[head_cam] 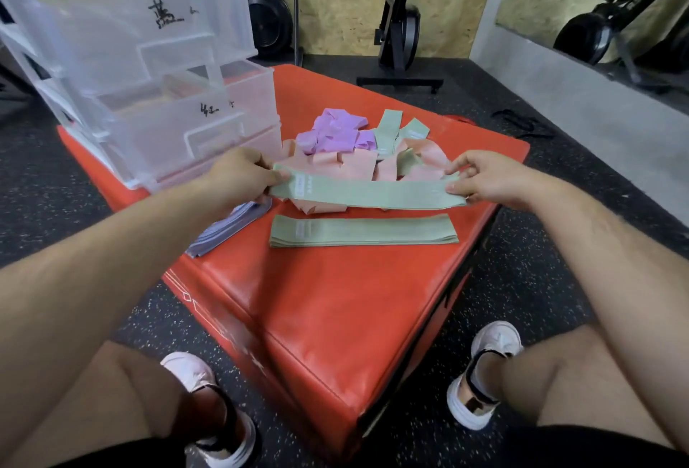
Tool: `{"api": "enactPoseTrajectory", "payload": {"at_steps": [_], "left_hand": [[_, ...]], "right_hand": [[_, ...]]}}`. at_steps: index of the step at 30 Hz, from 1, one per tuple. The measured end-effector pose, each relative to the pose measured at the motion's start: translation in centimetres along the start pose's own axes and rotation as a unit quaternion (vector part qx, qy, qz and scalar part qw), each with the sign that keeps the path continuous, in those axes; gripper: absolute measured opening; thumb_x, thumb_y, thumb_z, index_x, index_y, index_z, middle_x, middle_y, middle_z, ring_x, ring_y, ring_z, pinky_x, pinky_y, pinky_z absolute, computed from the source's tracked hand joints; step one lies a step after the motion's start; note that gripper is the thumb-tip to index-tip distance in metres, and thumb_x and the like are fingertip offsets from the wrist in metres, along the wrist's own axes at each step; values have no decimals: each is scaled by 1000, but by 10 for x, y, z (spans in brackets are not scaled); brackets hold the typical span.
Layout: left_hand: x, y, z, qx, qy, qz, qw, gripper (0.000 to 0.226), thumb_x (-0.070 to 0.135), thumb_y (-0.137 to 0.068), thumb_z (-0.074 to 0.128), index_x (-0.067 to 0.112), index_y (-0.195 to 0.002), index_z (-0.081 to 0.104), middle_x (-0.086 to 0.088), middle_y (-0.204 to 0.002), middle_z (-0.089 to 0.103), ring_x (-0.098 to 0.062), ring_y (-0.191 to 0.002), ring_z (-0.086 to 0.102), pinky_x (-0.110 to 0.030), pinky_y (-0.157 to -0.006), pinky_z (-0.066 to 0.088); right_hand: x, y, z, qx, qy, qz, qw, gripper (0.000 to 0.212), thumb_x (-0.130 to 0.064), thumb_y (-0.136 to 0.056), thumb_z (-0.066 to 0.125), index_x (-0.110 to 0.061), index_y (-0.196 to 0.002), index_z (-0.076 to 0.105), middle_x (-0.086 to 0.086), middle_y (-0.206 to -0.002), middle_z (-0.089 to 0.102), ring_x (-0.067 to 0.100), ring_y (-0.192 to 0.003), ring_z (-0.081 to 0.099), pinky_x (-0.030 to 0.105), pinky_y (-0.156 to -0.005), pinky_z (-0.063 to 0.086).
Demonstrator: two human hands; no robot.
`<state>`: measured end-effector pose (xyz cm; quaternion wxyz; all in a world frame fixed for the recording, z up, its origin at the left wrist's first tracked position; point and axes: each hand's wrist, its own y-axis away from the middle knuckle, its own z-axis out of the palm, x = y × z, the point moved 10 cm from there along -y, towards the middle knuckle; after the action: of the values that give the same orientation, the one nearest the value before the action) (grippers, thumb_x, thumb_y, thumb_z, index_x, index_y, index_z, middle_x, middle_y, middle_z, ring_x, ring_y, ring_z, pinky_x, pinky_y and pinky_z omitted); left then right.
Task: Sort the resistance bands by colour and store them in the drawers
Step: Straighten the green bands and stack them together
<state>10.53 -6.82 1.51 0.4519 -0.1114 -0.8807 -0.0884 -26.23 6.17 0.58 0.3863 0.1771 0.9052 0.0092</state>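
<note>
The left hand (238, 173) and right hand (492, 178) pinch the ends of a flat green fabric band (365, 192), stretched above a folded green band (363, 231) on the red vinyl box (335, 300); translucent plastic drawers (149, 76) stand far left on the speckled rubber floor (540, 262).

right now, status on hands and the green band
Left hand and right hand pinch ends of green band, above green stack. Mixed pile behind, unsorted. Drawers at left, path clear.
</note>
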Motion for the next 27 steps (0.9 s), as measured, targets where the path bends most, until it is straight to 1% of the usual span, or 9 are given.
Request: {"api": "enactPoseTrajectory", "payload": {"at_steps": [4, 6, 8, 12, 14, 19, 23, 25, 27], "left_hand": [[-17, 10, 16, -11, -67, 5, 998, 17, 20, -86, 76, 10, -83, 62, -10, -72, 63, -19, -51, 53, -27, -54, 52], [-23, 13, 19, 1, -103, 18, 995, 18, 19, -85, 76, 8, -91, 64, -12, -79, 67, -20, -50, 57, -33, -63, 56], [-28, 16, 20, 12, -123, 32, 992, 18, 18, -83, 76, 8, -91, 63, -9, -76, 65, -22, -53, 58, -34, -63, 53], [-31, 17, 28, 9, -171, 61, 983, 22, 18, -81, 78, 9, -90, 60, -5, -76, 59, -19, -62, 53, -31, -59, 41], [-32, 17, 31, 13, -192, 70, 979, 24, 20, -81, 78, 9, -93, 60, -3, -81, 59, -21, -73, 55, -29, -63, 37], [-28, 19, 37, 21, -206, 116, 971, 27, 15, -79, 80, 6, -92, 58, -6, -79, 58, -25, -74, 55, -31, -65, 38], [-19, 18, 43, 0, -293, 155, 943, 21, 19, -83, 78, 6, -71, 67, -7, -71, 63, -22, -72, 57, -27, -63, 36], [-16, 15, 45, -11, -333, 149, 931, 21, 21, -84, 75, 11, -68, 67, -6, -76, 65, -22, -81, 60, -26, -66, 35], [-12, 10, 45, -12, -350, 140, 926, 16, 22, -83, 74, 15, -71, 65, -10, -89, 64, -25, -92, 61, -27, -71, 39]], "right_hand": [[-4, 10, 22, 4, 140, -31, 990, 24, -16, -86, 75, -19, -103, 59, 7, -83, 68, 21, -67, 60, 32, -63, 45], [-5, 12, 31, 10, 176, -46, 983, 19, -18, -87, 73, -20, -99, 59, 5, -82, 65, 20, -68, 57, 30, -58, 42], [-5, 13, 38, 9, 197, -55, 979, 14, -19, -87, 72, -20, -95, 61, 1, -80, 62, 20, -70, 56, 29, -58, 41], [0, 14, 43, 12, 211, -46, 976, 10, -22, -87, 73, -21, -92, 65, -3, -83, 61, 16, -74, 55, 28, -61, 40], [1, 13, 43, 18, 220, -44, 974, 8, -23, -88, 72, -21, -93, 66, -5, -85, 62, 12, -74, 55, 28, -61, 40], [3, 13, 50, 13, 238, -49, 970, 2, -22, -88, 69, -21, -90, 68, -7, -80, 60, 8, -69, 53, 26, -57, 37], [3, 12, 49, 10, 245, -49, 968, 4, -24, -88, 69, -25, -84, 68, -10, -86, 57, 8, -73, 54, 27, -58, 38], [2, 11, 49, -2, 244, -47, 969, 4, -26, -87, 70, -26, -84, 69, -11, -84, 62, 14, -74, 59, 28, -59, 39], [-1, 9, 44, -6, 234, -42, 971, 3, -29, -88, 70, -26, -86, 70, -13, -82, 64, 11, -73, 60, 27, -60, 39]]}}
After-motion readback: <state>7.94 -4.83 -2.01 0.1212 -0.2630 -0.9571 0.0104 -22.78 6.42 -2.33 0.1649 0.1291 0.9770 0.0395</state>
